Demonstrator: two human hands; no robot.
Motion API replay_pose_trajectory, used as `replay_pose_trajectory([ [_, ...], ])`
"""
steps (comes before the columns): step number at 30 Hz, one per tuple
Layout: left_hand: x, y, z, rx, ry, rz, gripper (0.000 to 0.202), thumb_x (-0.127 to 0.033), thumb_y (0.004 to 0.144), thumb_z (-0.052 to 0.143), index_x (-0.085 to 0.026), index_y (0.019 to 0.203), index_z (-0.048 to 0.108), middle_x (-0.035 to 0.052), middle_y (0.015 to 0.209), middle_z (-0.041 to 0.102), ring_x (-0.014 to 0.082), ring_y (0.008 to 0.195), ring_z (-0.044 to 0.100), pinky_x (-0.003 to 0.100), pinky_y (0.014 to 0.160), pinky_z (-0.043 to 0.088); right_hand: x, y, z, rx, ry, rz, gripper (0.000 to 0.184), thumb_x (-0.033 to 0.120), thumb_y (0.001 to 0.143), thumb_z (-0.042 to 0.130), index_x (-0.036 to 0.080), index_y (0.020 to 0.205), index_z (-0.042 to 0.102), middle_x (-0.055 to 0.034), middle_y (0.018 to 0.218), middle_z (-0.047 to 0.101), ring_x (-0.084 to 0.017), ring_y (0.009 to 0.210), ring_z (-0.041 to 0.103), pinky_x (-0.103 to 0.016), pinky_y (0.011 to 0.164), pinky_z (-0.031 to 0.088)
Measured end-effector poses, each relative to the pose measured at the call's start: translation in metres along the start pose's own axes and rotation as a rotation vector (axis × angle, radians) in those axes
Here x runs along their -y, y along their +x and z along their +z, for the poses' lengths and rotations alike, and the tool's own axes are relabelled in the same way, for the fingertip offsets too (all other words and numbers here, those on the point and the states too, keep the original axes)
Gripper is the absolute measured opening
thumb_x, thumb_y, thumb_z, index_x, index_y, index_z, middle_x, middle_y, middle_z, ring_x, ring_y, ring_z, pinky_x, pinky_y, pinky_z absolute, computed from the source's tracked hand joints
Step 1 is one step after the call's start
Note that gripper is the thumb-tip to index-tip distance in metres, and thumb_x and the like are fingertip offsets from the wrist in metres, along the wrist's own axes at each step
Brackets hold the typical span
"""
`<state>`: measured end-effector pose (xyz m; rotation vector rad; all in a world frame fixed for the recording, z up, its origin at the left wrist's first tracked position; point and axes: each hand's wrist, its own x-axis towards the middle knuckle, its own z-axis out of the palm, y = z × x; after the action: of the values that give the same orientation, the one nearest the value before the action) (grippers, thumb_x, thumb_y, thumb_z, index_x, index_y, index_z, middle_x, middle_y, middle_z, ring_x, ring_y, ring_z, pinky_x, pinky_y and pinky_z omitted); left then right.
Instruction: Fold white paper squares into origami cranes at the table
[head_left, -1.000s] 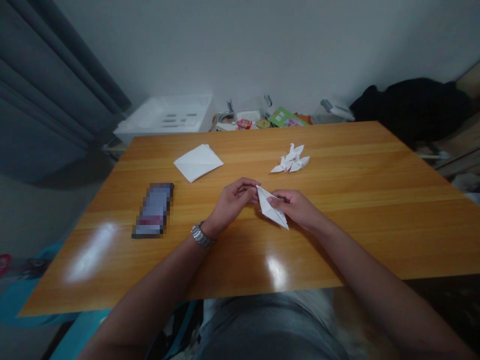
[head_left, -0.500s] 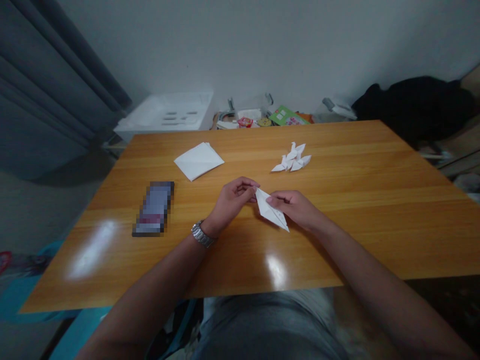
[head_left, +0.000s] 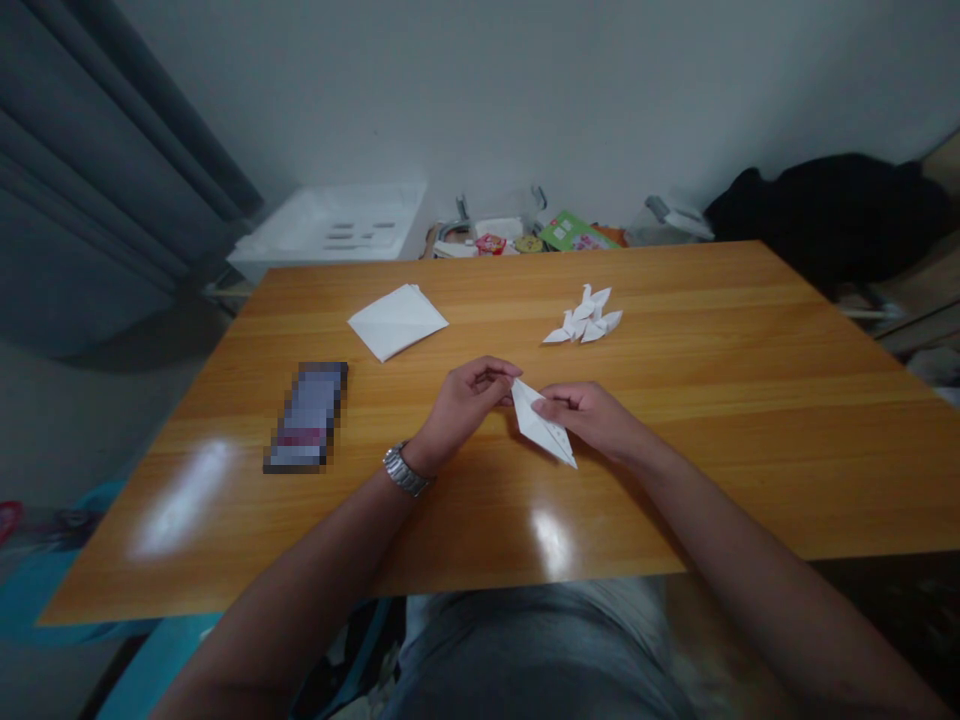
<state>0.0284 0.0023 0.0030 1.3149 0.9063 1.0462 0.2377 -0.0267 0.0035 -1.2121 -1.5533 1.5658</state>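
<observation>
Now both of my hands meet over the middle of the wooden table (head_left: pixel 712 400), and between them is a folded white paper (head_left: pixel 541 430), a long narrow pointed shape that slants from upper left to lower right. My left hand (head_left: pixel 461 405) is curled, its fingertips closed on the paper's upper tip. My right hand (head_left: pixel 596 420) pinches the same piece a little lower, thumb and forefinger pressed on its upper edge, with the rest of the paper running down under my palm to a sharp lower point that sits at or just above the tabletop (I cannot tell which). So neither hand is loose: both are clamped on this one piece.

A metal wristwatch (head_left: pixel 403 472) sits on my left wrist. To the left of my hands, well apart from them, a phone (head_left: pixel 307 417) lies flat with its screen blurred out. Beyond it, farther up the table, lies a flat stack of square white sheets (head_left: pixel 396 322) turned corner-on. Off to the upper right of my hands a small cluster of finished paper cranes (head_left: pixel 586 318) rests together, touching one another.

Past the far edge of the table stand a white plastic bin (head_left: pixel 337 235), a jumble of small packets including a green one (head_left: pixel 568 232), and a dark heap of cloth (head_left: pixel 825 210) at the right. A grey curtain (head_left: pixel 90 180) hangs on the left.
</observation>
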Motion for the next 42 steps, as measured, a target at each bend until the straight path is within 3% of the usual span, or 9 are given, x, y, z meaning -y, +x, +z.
replay_pose_trajectory([
  [6, -0.002, 0.001, -0.002, -0.009, 0.047, 0.04, 0.022, -0.03, 0.087, 0.071, -0.014, 0.101, 0.071, 0.0046, 0.087, 0.071, 0.0129, 0.078, 0.067, 0.025, 0.074, 0.059, -0.004, 0.001, 0.002, -0.026, 0.009, -0.017, 0.044, 0.058, 0.088, 0.068, 0.014, 0.088, 0.072, -0.0027, 0.075, 0.067, -0.015, 0.066, 0.055, -0.028, 0.062, 0.038],
  [12, -0.003, 0.001, -0.003, -0.061, 0.089, 0.061, 0.019, -0.028, 0.088, 0.069, -0.014, 0.1, 0.072, 0.005, 0.089, 0.071, 0.0115, 0.077, 0.066, 0.024, 0.073, 0.057, -0.01, 0.002, 0.003, 0.075, 0.07, 0.018, 0.051, 0.062, 0.089, 0.065, 0.013, 0.1, 0.073, -0.0093, 0.089, 0.075, -0.022, 0.077, 0.067, -0.032, 0.071, 0.048],
  [17, 0.0, 0.003, -0.002, -0.066, 0.086, 0.048, 0.017, -0.026, 0.086, 0.069, -0.015, 0.098, 0.072, 0.0044, 0.086, 0.072, 0.0127, 0.077, 0.068, 0.024, 0.07, 0.058, -0.007, 0.002, 0.003, 0.097, 0.044, 0.014, 0.051, 0.062, 0.088, 0.066, 0.012, 0.095, 0.073, -0.0096, 0.089, 0.076, -0.021, 0.075, 0.068, -0.031, 0.07, 0.048],
  [27, -0.002, 0.002, -0.002, -0.034, 0.061, 0.035, 0.024, -0.033, 0.088, 0.07, -0.015, 0.103, 0.072, 0.0067, 0.092, 0.074, 0.0152, 0.082, 0.07, 0.029, 0.078, 0.061, -0.005, 0.002, 0.004, 0.044, 0.008, 0.017, 0.049, 0.063, 0.087, 0.066, 0.014, 0.094, 0.074, -0.0084, 0.088, 0.076, -0.022, 0.074, 0.067, -0.03, 0.067, 0.048],
  [31, -0.002, 0.0, 0.002, -0.03, -0.035, 0.006, 0.04, -0.036, 0.086, 0.075, -0.016, 0.119, 0.063, 0.0054, 0.093, 0.072, 0.014, 0.081, 0.07, 0.028, 0.077, 0.06, -0.005, 0.003, 0.006, -0.109, -0.131, -0.059, 0.045, 0.059, 0.09, 0.062, 0.015, 0.092, 0.074, -0.0061, 0.082, 0.073, -0.02, 0.07, 0.061, -0.029, 0.062, 0.043],
  [36, 0.007, 0.001, 0.008, -0.057, 0.007, 0.036, 0.033, -0.039, 0.081, 0.079, -0.015, 0.097, 0.063, 0.0041, 0.088, 0.071, 0.0129, 0.08, 0.067, 0.024, 0.074, 0.055, -0.004, 0.005, 0.008, -0.197, -0.275, -0.118, 0.042, 0.056, 0.091, 0.06, 0.017, 0.083, 0.071, -0.0031, 0.073, 0.065, -0.018, 0.066, 0.055, -0.028, 0.06, 0.038],
  [42, 0.006, 0.0, 0.012, -0.118, 0.037, 0.027, 0.032, -0.042, 0.081, 0.079, -0.016, 0.091, 0.065, 0.003, 0.085, 0.069, 0.0124, 0.075, 0.065, 0.023, 0.068, 0.052, -0.004, 0.004, 0.01, -0.181, -0.292, -0.122, 0.04, 0.055, 0.092, 0.059, 0.018, 0.078, 0.068, -0.002, 0.07, 0.061, -0.018, 0.066, 0.053, -0.028, 0.06, 0.037],
])
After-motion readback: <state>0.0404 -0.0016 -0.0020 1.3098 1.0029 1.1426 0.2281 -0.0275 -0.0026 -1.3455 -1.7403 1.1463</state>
